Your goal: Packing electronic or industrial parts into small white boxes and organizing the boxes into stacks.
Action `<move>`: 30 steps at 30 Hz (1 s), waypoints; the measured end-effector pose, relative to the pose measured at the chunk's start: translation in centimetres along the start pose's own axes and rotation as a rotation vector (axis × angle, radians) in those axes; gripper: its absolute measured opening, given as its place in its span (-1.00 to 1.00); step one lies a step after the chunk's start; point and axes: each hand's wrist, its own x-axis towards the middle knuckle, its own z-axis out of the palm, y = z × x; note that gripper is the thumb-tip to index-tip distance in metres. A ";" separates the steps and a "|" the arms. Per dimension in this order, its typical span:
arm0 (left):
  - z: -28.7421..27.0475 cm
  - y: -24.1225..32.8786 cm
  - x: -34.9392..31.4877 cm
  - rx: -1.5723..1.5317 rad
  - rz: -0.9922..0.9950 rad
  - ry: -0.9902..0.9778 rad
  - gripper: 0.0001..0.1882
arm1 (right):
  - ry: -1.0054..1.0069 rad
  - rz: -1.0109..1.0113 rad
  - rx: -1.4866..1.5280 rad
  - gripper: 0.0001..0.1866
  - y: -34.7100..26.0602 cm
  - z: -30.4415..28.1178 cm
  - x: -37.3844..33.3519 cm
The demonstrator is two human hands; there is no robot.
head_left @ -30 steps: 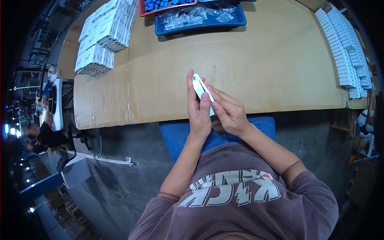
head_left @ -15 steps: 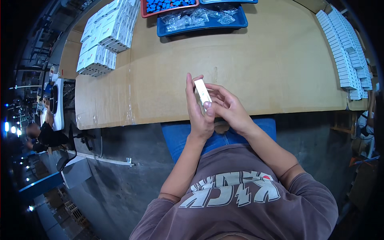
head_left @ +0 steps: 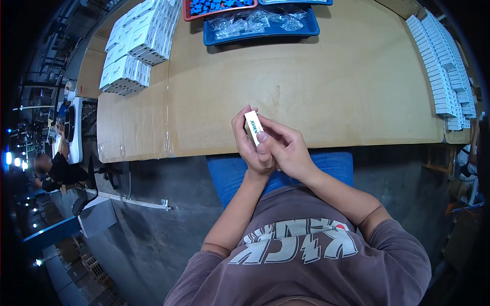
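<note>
Just above the near edge of the table, a small white box (head_left: 252, 126) with dark print on its upward face is held between both hands. My left hand (head_left: 248, 143) is closed along its left side, fingers curled past the far end. My right hand (head_left: 288, 148) grips it from the right, the thumb pressed on the near end and the other fingers behind. The box tilts, its far end leaning left. Its underside is hidden by my fingers.
Stacks of white boxes (head_left: 148, 38) stand at the table's far left. More small white boxes (head_left: 439, 71) are piled at the right edge. At the back sit a blue tray (head_left: 263, 36) of clear plastic pieces and a red tray (head_left: 190, 17) of blue parts. A co-worker (head_left: 64, 168) sits at far left.
The box has turned, so a printed face now shows upward. My left fingers, stretched straight before, have curled around it. Both hands have come slightly nearer to me.
</note>
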 end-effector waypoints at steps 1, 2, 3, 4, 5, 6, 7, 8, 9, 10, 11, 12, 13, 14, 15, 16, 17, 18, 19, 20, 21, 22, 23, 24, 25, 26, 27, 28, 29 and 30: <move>0.0 -0.1 0.0 -0.032 -0.010 0.021 0.15 | 0.002 -0.002 0.000 -0.39 0.0 0.1 -0.1; -0.2 -0.1 0.0 -0.015 0.002 0.030 0.05 | 0.002 -0.028 -0.043 -0.41 0.1 0.3 -0.1; -0.1 -0.1 0.0 -0.016 -0.001 0.027 0.05 | 0.004 -0.051 -0.086 -0.43 0.2 0.4 -0.2; -0.1 0.1 0.1 -0.017 0.007 0.032 0.01 | 0.008 -0.049 -0.086 -0.43 0.2 0.5 -0.3; -0.1 0.2 0.0 -0.018 0.015 0.037 -0.04 | 0.016 -0.074 -0.115 -0.45 0.2 0.6 -0.5; 0.0 0.0 0.0 -0.060 0.018 0.041 -0.10 | 0.020 -0.101 -0.145 -0.47 0.2 0.6 -0.6; -0.1 0.0 0.0 -0.061 0.018 0.041 -0.10 | 0.020 -0.100 -0.145 -0.47 0.2 0.6 -0.6; -0.3 0.1 -0.1 -0.073 0.027 0.019 -0.13 | 0.026 -0.131 -0.176 -0.48 0.3 0.6 -0.7; -0.4 0.2 -0.1 -0.084 0.037 -0.003 -0.15 | 0.031 -0.163 -0.205 -0.49 0.3 0.6 -0.7; -0.4 0.2 -0.2 -0.083 0.037 -0.002 -0.15 | 0.030 -0.162 -0.205 -0.49 0.4 0.6 -0.8; -0.3 0.2 -0.3 -0.090 0.050 0.003 -0.15 | 0.027 -0.171 -0.215 -0.49 0.5 0.6 -0.9; -0.2 0.1 -0.3 -0.096 0.063 0.009 -0.16 | 0.023 -0.181 -0.225 -0.50 0.5 0.6 -0.9; -0.2 0.0 -0.2 -0.095 0.064 0.010 -0.16 | 0.021 -0.182 -0.225 -0.50 0.3 0.6 -0.9; -0.2 -0.1 -0.2 -0.096 0.065 0.005 -0.15 | 0.013 -0.171 -0.232 -0.50 -0.2 0.6 -0.9; -0.1 -0.1 -0.1 -0.099 0.065 -0.003 -0.15 | 0.008 -0.160 -0.239 -0.51 -0.4 0.6 -1.0; -0.1 -0.1 -0.1 -0.100 0.064 -0.005 -0.15 | 0.010 -0.160 -0.239 -0.51 -0.2 0.5 -1.0; -0.1 -0.1 -0.1 -0.086 0.062 -0.004 -0.14 | 0.007 -0.157 -0.241 -0.51 0.1 0.4 -0.9; -0.2 0.0 -0.1 -0.070 0.060 0.000 -0.13 | 0.001 -0.154 -0.243 -0.51 0.2 0.4 -0.9; -0.2 -0.1 -0.1 -0.070 0.059 0.000 -0.13 | 0.001 -0.154 -0.243 -0.51 0.2 0.4 -0.9; -0.2 -0.1 -0.1 -0.074 0.066 0.009 -0.12 | 0.001 -0.172 -0.266 -0.51 0.2 0.5 -0.9; -0.2 0.0 -0.2 -0.077 0.071 0.018 -0.11 | 0.000 -0.189 -0.290 -0.51 0.1 0.5 -0.9; -0.1 0.1 -0.2 -0.077 0.069 0.021 -0.11 | -0.002 -0.187 -0.290 -0.51 0.0 0.6 -0.9; 0.0 0.2 -0.2 -0.072 0.041 0.038 -0.09 | -0.004 -0.192 -0.292 -0.51 -0.1 0.7 -0.9; 0.1 0.3 -0.3 -0.067 0.014 0.056 -0.08 | -0.007 -0.198 -0.293 -0.52 -0.3 0.8 -0.9; 0.0 0.3 -0.3 -0.065 0.013 0.060 -0.08 | -0.011 -0.196 -0.293 -0.52 -0.5 0.8 -1.0; -0.1 0.4 -0.4 -0.062 0.016 0.059 -0.08 | -0.030 -0.182 -0.301 -0.52 -0.7 0.7 -1.2; -0.1 0.3 -0.4 -0.060 0.021 0.056 -0.08 | -0.048 -0.170 -0.309 -0.52 -0.8 0.7 -1.2; -0.2 0.3 -0.4 -0.060 0.022 0.058 -0.08 | -0.050 -0.171 -0.309 -0.52 -0.8 0.8 -1.1; -0.3 0.1 -0.4 -0.060 0.052 0.048 -0.09 | -0.037 -0.186 -0.320 -0.52 -0.7 0.9 -1.1; -0.4 0.0 -0.4 -0.060 0.081 0.038 -0.10 | -0.023 -0.200 -0.331 -0.52 -0.6 0.9 -1.1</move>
